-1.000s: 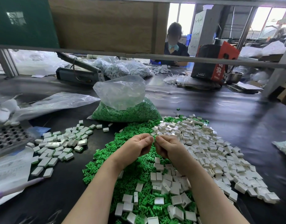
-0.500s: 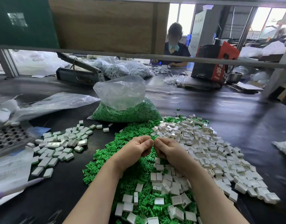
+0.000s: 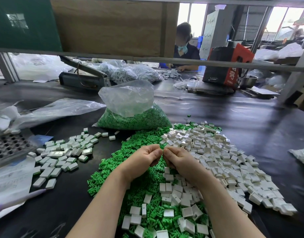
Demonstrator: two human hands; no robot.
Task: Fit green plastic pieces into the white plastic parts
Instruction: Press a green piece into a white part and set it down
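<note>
**Head view: two hands meet over piles of green and white parts**

Head camera looks down on a dark surface [image 3: 251,121] where the left hand [image 3: 141,160] and right hand [image 3: 180,160] are raised close together, knuckles up, fingertips almost touching. Both sets of fingers are curled inward and pinch something small between them; a sliver of green shows at the meeting point, but the held piece itself is too hidden to make out.

Directly beneath the hands lies a loose heap of green plastic pieces [image 3: 113,170]. A broad spread of white plastic parts [image 3: 225,157] runs along the right of that heap and partly over its near end. Left of the hands, apart from the heaps, sits a smaller cluster of white parts with green edges [image 3: 65,152].

Behind the green heap stands a clear bag of green pieces [image 3: 132,117], its top open and crumpled. A flattened clear plastic bag [image 3: 58,109] lies to the left, and a perforated metal tray [image 3: 8,148] rests at the left edge. Another person [image 3: 185,48] sits at the far side.
</note>
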